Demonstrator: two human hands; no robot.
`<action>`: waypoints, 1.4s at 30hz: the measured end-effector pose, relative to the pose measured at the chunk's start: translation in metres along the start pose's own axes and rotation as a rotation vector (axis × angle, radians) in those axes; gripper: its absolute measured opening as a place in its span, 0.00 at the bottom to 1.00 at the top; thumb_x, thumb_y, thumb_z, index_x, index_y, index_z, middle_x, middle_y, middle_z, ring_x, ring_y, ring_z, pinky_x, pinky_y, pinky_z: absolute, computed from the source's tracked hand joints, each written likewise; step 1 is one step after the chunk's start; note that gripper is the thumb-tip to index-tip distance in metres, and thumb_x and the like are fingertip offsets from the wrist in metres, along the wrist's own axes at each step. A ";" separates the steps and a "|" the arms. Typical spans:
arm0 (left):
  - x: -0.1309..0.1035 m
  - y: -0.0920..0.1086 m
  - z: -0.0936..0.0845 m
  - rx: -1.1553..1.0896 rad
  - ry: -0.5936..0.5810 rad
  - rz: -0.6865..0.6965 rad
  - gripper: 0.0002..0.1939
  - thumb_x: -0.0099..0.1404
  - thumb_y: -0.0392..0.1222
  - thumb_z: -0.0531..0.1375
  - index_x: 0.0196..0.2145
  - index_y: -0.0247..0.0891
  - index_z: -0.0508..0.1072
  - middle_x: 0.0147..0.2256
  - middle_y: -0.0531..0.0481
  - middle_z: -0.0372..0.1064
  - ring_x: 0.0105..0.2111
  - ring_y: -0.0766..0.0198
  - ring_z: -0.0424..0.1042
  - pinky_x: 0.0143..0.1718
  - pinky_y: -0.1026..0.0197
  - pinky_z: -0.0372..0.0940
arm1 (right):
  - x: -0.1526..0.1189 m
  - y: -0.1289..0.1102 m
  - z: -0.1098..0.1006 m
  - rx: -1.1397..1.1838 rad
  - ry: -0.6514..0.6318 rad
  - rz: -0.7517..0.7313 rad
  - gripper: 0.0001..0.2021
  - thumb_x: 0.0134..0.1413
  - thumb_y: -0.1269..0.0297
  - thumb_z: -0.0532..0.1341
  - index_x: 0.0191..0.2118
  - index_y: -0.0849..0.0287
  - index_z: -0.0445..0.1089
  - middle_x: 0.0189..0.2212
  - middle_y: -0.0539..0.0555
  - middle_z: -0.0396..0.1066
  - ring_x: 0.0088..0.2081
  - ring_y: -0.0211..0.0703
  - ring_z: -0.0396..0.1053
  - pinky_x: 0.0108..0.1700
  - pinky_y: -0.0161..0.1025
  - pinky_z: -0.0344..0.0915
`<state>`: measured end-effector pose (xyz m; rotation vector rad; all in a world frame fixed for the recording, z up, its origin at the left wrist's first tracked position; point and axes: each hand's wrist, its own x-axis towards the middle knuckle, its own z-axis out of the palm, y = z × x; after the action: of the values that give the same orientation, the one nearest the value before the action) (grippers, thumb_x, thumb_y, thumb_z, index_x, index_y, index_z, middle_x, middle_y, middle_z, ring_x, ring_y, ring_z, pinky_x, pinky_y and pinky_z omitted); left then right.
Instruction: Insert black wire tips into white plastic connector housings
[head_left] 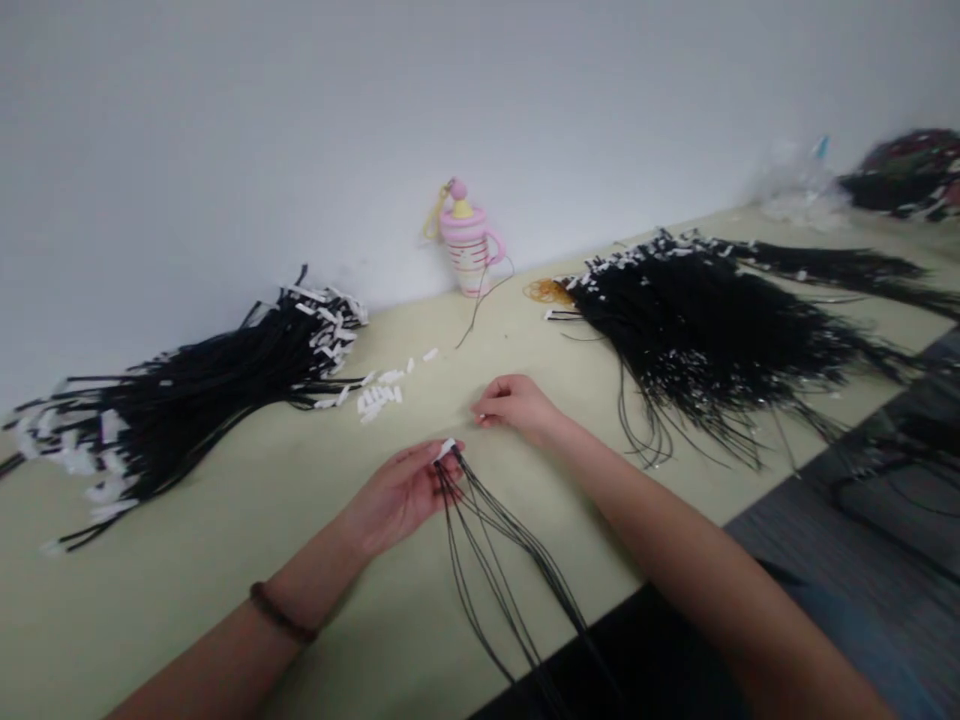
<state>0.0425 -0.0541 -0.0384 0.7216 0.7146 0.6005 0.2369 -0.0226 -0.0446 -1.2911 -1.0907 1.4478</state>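
Between thumb and fingers, my left hand (401,495) grips a white connector (445,450) with several thin black wires (517,540) coming out of it. The wires hang down over the table's front edge. My right hand (516,408) is just beyond it, slightly to the right, its thumb and fingertips pinched together. A small pale bit shows at those fingertips, too small to name. Left of my hands, loose white connectors (381,398) lie scattered on the table. The two hands do not touch each other.
A pile of black cables with white ends (225,375) lies at the left. A large heap of black wires (705,310) spreads at the right. A pink-and-white cup-shaped holder (469,245) stands by the wall, near yellow rubber bands (546,291). Clear plastic bags (802,190) sit far right.
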 end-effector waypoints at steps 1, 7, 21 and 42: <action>0.000 0.000 0.001 0.016 0.003 0.008 0.09 0.61 0.38 0.63 0.39 0.30 0.76 0.27 0.50 0.67 0.29 0.69 0.67 0.34 0.64 0.67 | 0.001 -0.001 -0.001 -0.010 0.024 -0.016 0.08 0.62 0.65 0.59 0.36 0.66 0.69 0.28 0.48 0.69 0.26 0.32 0.68 0.29 0.32 0.69; -0.012 -0.013 0.010 0.087 0.027 0.125 0.11 0.59 0.39 0.65 0.37 0.27 0.77 0.23 0.51 0.66 0.27 0.68 0.67 0.33 0.64 0.66 | -0.033 -0.014 0.010 -0.084 0.089 -0.275 0.17 0.37 0.72 0.73 0.36 0.59 0.70 0.24 0.43 0.66 0.21 0.32 0.68 0.25 0.31 0.66; -0.020 -0.048 0.062 0.084 -0.129 0.151 0.07 0.58 0.38 0.66 0.32 0.30 0.76 0.26 0.47 0.70 0.28 0.65 0.69 0.37 0.58 0.66 | -0.119 0.010 -0.016 0.063 0.212 -0.363 0.12 0.36 0.61 0.73 0.28 0.59 0.72 0.17 0.46 0.67 0.18 0.32 0.60 0.20 0.30 0.54; -0.020 -0.054 0.055 -0.005 -0.120 0.116 0.09 0.60 0.43 0.64 0.32 0.32 0.77 0.28 0.47 0.70 0.30 0.64 0.68 0.37 0.61 0.63 | -0.147 0.023 -0.008 -0.079 0.220 -0.307 0.08 0.53 0.58 0.66 0.33 0.56 0.76 0.19 0.50 0.68 0.22 0.35 0.64 0.25 0.31 0.62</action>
<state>0.0850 -0.1215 -0.0423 0.7914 0.5629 0.6591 0.2537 -0.1702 -0.0355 -1.2419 -1.1481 1.0199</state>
